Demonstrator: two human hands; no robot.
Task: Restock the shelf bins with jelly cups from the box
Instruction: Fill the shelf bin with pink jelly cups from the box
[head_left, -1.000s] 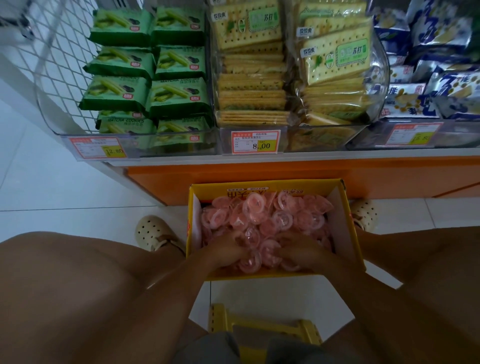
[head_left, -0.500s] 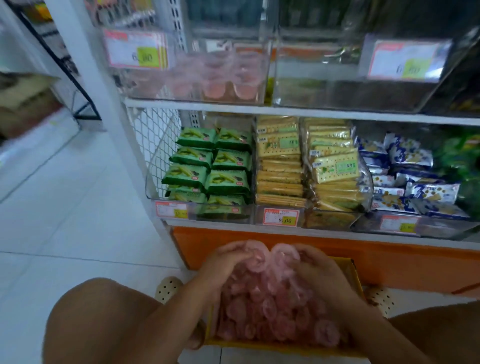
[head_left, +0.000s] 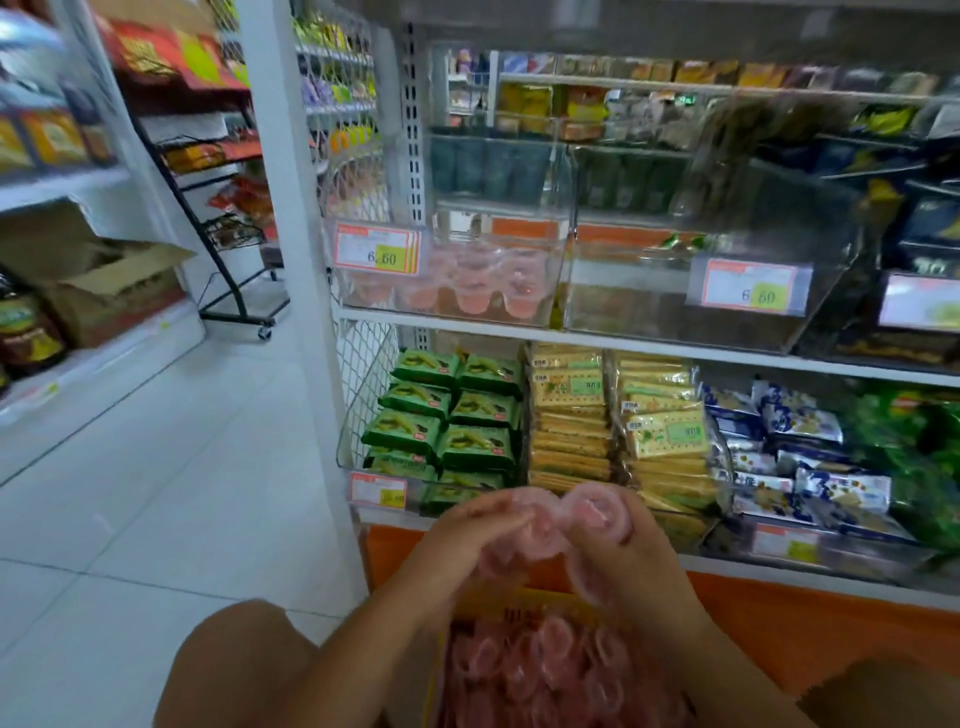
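Here, the left hand (head_left: 467, 540) and right hand (head_left: 628, 566) are holding pink cups (head_left: 597, 514) above the box (head_left: 519, 608).
Both hands are curling round the bunch, pressing it between them. More cups are lying in the box below, and a few are sitting in the clear bin (head_left: 452, 291) on the shelf (head_left: 623, 344) above.
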